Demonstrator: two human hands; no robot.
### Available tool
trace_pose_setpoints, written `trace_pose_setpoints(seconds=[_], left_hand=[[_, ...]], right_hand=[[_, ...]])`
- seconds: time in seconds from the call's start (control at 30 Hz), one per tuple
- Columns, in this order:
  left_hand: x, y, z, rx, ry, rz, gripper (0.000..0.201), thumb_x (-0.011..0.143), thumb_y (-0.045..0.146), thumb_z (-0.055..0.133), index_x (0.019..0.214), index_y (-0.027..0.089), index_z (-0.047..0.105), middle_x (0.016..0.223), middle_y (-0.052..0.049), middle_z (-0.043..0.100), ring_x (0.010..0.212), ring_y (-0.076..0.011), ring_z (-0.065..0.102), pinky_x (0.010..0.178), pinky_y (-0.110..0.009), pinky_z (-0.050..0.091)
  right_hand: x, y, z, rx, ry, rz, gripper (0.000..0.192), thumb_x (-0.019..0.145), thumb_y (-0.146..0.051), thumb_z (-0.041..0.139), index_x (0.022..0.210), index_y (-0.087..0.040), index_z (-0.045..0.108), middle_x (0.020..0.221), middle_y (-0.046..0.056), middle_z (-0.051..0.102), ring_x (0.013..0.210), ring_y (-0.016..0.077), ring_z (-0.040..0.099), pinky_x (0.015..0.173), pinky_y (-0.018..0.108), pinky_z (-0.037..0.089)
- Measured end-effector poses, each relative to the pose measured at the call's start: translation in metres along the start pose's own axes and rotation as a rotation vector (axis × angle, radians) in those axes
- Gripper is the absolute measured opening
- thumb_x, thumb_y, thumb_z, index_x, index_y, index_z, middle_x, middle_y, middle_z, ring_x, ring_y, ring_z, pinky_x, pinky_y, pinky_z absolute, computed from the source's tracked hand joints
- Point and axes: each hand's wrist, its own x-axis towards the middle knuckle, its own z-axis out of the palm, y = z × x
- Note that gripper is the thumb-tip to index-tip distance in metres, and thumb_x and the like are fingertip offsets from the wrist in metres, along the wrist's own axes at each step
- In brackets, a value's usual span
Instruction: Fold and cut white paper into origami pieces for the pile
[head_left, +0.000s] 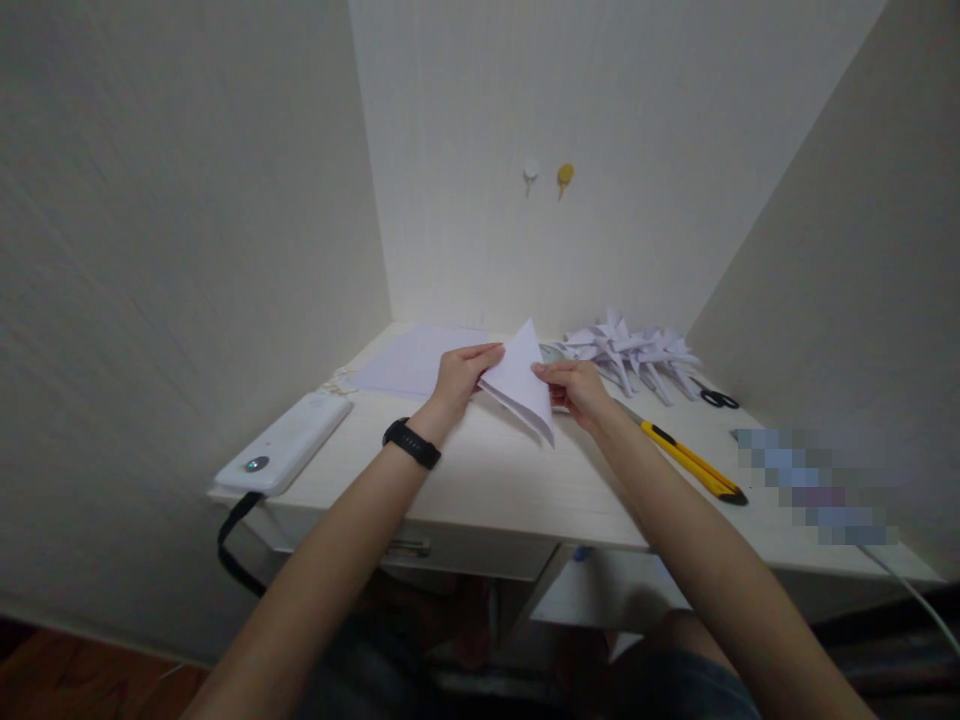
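From the head camera, little blurry squares cover a long thing [817, 490] at the right, so I can't tell what it is. The scissors [721, 401] show their black handles, but the blades are mostly tucked out of sight by a pile of folded paper shapes [634, 352]. The shapes are too jumbled to count. The left hand [462, 378] hides part of the flat white paper [409, 358] at the back. The right arm covers a bit of the yellow cutter [686, 455].

The desk [480, 485] is white with faint lines like wood. A smooth white slab [292, 440] with round corners sits near its left edge, and a black strap [234, 525] hangs from it.

The folded paper [521, 375] is held up over the middle of the desk. It is white, with a pointy top and a loose bottom flap. Both hands pinch it, the left on one side and the right hand [576, 388] on the other. Some fingers are hidden.
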Motion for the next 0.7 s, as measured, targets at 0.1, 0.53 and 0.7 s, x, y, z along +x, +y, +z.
trace_pose_setpoints(seconds=[0.1,0.53,0.7], left_hand=[[0.001,0.008,-0.006,-0.032,-0.215,-0.133,0.038,0.068,0.047,0.08,0.08,0.011,0.076,0.083,-0.012,0.075,0.063,-0.0159,0.064,0.059,-0.028,0.049],[0.001,0.005,-0.008,0.05,-0.116,-0.151,0.019,0.068,0.029,0.076,0.065,0.011,0.074,0.059,-0.006,0.067,0.045,-0.0085,0.05,0.044,-0.022,0.033],[0.012,0.007,-0.022,-0.105,0.012,-0.162,0.017,0.072,0.03,0.071,0.066,0.014,0.072,0.073,-0.009,0.074,0.055,-0.0105,0.061,0.058,-0.023,0.048]], right_hand=[[-0.004,0.0,0.001,-0.044,-0.104,0.005,0.04,0.05,-0.046,0.088,0.054,-0.015,0.063,0.052,0.001,0.06,0.044,0.0096,0.049,0.042,0.023,0.037],[-0.016,-0.006,0.002,-0.207,-0.466,-0.006,0.038,0.059,-0.043,0.083,0.048,-0.015,0.06,0.044,-0.006,0.046,0.042,0.0048,0.033,0.041,0.02,0.024],[-0.016,-0.01,-0.006,-0.279,-0.567,-0.01,0.042,0.06,-0.043,0.082,0.043,-0.016,0.055,0.04,-0.007,0.041,0.042,0.0043,0.028,0.041,0.02,0.018]])
